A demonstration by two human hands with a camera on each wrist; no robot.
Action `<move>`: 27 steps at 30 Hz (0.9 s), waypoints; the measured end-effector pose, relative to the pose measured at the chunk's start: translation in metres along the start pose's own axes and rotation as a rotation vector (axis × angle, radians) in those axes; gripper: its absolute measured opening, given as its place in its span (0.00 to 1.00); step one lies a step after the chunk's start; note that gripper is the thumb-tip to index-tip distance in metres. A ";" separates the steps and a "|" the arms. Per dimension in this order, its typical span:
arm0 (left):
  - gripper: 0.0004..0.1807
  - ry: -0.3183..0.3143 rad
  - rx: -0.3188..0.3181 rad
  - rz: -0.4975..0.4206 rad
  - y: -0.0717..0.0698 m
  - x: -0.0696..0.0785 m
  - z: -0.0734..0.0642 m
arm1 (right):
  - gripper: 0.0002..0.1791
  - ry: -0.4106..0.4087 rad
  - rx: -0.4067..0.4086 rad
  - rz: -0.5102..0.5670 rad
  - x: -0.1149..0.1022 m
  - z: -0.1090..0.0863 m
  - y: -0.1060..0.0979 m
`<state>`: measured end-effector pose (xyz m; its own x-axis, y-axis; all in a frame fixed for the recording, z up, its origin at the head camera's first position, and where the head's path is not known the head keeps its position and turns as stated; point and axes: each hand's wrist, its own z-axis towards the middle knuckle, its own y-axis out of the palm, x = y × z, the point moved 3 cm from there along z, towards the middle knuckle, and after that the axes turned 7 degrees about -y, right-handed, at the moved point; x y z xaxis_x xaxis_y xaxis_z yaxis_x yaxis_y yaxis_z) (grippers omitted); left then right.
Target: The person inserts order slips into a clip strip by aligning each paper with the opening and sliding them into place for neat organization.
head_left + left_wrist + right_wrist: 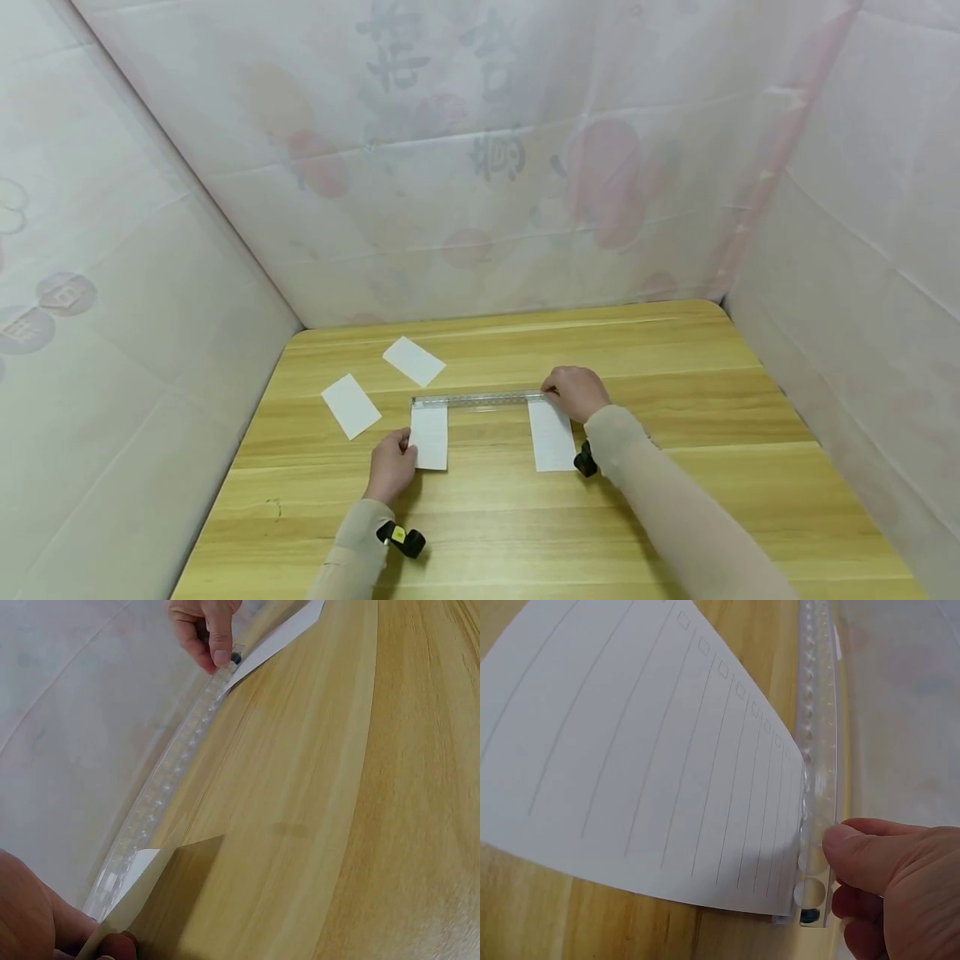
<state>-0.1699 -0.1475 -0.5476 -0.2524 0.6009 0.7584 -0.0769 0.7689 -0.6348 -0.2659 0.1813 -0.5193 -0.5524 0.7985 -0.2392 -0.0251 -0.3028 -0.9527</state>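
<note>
Here, on the wood-grained worktop (495,533), a knobbly, clear plastic strip (480,401) spans from the left sheet (430,437) to the lined right sheet (551,440), white paper rectangles; my right hand (581,392) pinches the strip's right end, my left hand (392,467) the left sheet's outer edge.

Right grip (576,393) pinches; left grip (392,465) seemingly.

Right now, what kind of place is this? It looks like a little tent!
Probably a small screened-off work corner, though I can't be sure. Pale printed sheets rise on three sides of a wooden table, where white paper cards and a clear plastic strip lie.
</note>
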 end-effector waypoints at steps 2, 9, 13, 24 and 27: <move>0.21 0.004 -0.004 -0.001 0.000 -0.001 0.000 | 0.04 0.006 -0.003 -0.001 -0.001 0.000 0.000; 0.21 0.010 -0.009 0.001 -0.001 -0.001 -0.001 | 0.04 0.027 -0.001 0.000 -0.002 -0.001 -0.002; 0.21 0.000 -0.015 -0.003 -0.001 0.000 0.000 | 0.05 0.044 0.000 0.009 -0.003 -0.001 -0.003; 0.22 -0.007 -0.026 -0.042 0.003 0.004 0.001 | 0.06 0.078 -0.001 0.040 -0.004 0.000 -0.004; 0.23 -0.019 -0.020 -0.060 0.003 0.003 0.001 | 0.06 0.078 -0.001 0.042 -0.005 0.000 -0.004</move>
<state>-0.1718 -0.1437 -0.5471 -0.2661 0.5491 0.7922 -0.0728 0.8081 -0.5846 -0.2634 0.1787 -0.5146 -0.4862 0.8234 -0.2926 -0.0027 -0.3362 -0.9418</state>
